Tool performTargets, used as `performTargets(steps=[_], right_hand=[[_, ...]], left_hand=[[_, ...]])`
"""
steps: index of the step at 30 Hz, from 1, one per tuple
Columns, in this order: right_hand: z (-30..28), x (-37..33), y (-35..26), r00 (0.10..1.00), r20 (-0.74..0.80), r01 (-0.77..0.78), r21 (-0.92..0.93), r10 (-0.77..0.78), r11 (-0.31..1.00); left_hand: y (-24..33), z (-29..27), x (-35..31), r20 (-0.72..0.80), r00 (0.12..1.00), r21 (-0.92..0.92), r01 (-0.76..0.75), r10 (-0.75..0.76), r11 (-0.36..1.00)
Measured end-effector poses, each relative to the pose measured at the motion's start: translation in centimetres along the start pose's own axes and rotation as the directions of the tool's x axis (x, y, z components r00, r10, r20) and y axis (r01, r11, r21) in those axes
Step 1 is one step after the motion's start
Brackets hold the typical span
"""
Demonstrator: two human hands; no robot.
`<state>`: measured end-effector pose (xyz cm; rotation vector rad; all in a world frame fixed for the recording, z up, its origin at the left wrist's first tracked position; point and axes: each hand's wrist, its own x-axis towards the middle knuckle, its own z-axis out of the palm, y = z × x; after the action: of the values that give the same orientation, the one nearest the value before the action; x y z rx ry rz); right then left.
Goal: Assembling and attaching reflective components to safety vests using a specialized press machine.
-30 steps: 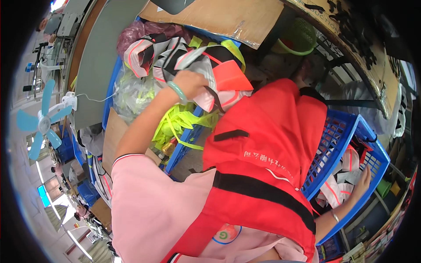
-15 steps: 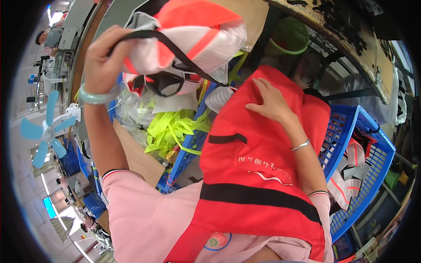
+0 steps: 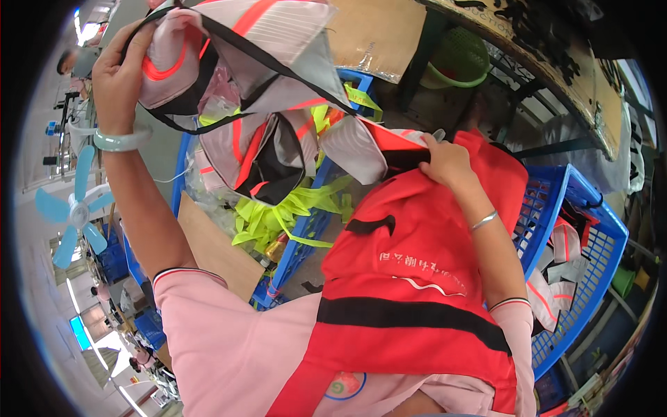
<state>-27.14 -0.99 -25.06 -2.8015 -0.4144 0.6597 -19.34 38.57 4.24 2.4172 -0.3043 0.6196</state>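
My left hand [image 3: 119, 73] is raised high at the upper left, gripping a white-and-red reflective fabric piece [image 3: 267, 31] with black straps that hang down from it. My right hand [image 3: 445, 161] pinches the lower corner of that fabric [image 3: 361, 149] where it meets the top edge of a red vest [image 3: 417, 278] with a black band, which lies across my lap. Beneath the raised piece sits a pile of similar white, red and black pieces [image 3: 253, 156] and neon yellow straps [image 3: 292, 212].
A blue plastic crate [image 3: 590, 229] at the right holds more white-and-red pieces. Another blue crate [image 3: 306, 236] holds the pile. A green basket [image 3: 458, 59] stands under a wooden bench. A blue fan [image 3: 73, 208] is at the left, with a cardboard sheet [image 3: 215, 250] beside it.
My left hand has lifted the fabric piece from the pile up high. My right hand came from the right crate onto the red vest and then took the piece's lower corner.
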Motion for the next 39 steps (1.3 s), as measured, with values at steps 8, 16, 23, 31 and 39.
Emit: performTargets(steps=[8,16,23,31,39], right_hand=[[-0.7,3.1,2.0,0.832,-0.540,0.145,-0.007,-0.126,0.989],[-14.2,-5.7,-1.6,0.370,-0.928,0.526,0.176,-0.038,0.832],[-14.2,-8.9,-2.2,0.390,-0.862,0.481,-0.110,-0.325,0.870],[-4.7,-13.9,-3.6,0.756,-0.473,0.624,0.310,-0.453,0.717],[-7.1,-16.4,0.1,0.903,-0.269,0.424,0.684,-0.335,0.594]], left_hand=[[-0.3,-5.6,2.1,-0.356,0.923,-0.191,0.080,-0.144,0.978],[-7.7,-13.5,-0.6,-0.228,0.883,-0.268,0.348,-0.410,0.899],[-1.8,1.6,-4.8,0.175,0.985,0.055,-0.012,0.002,0.998],[4.4,28.1,-7.6,0.939,0.338,-0.054,-0.038,0.063,0.998],[11.3,39.0,-14.3,0.941,0.285,-0.248,0.222,0.180,0.943]])
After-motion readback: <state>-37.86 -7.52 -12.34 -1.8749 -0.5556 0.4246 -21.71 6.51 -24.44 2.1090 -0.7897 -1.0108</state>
